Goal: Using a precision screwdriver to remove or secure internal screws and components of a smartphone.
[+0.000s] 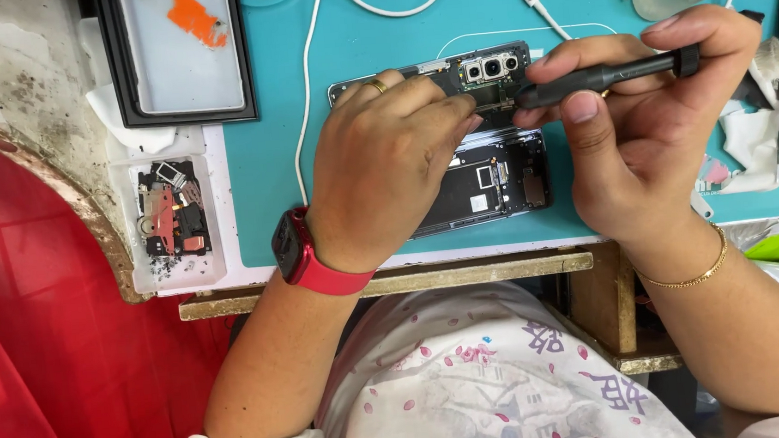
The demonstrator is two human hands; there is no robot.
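Opened phone (489, 183) lies under my left hand (386, 168), fingers pressing it to the worktop (347, 37); my right hand (651, 124), just right of it, is clamped around a black screwdriver (601, 77).

Black screwdriver (601, 75) in the right grip; under both grips, a teal mat (375, 35). On the left wrist, a red watch (304, 253); on the right, a gold bangle (690, 274).

A teal mat (375, 35) covers the tabletop (385, 280). On it lie an opened phone (489, 183), a white cable (309, 77) and a dark-framed panel (177, 50); beside it, a clear tray (172, 218) holds what look like small parts.
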